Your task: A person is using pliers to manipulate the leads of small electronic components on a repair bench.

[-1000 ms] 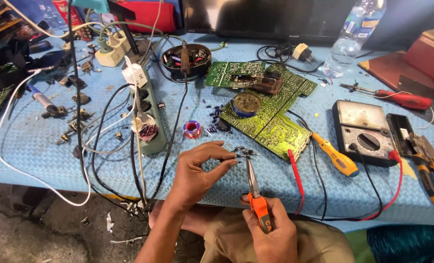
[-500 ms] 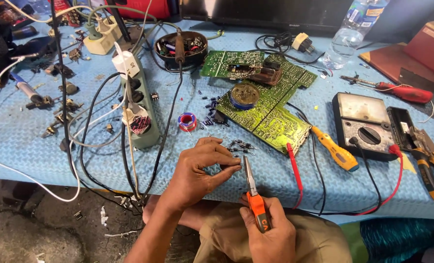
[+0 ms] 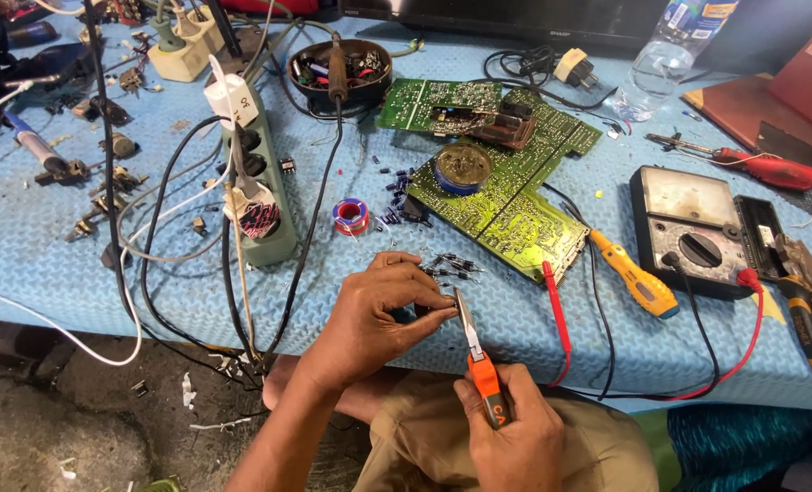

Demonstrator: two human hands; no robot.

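Both hands meet at the bench point(image 3: 78, 264) edge: the left hand point(image 3: 369, 314) pinches a small component (too tiny to identify) steady against the tip of the orange-handled pliers point(image 3: 475, 351) gripped in the right hand point(image 3: 506, 428).

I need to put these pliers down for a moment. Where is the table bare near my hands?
Bare cloth lies along the near edge, between the pliers in the right hand and the red probe. Another free patch sits left of the left hand, toward the black cables. Crowded: loose parts by the circuit board, and the power strip.
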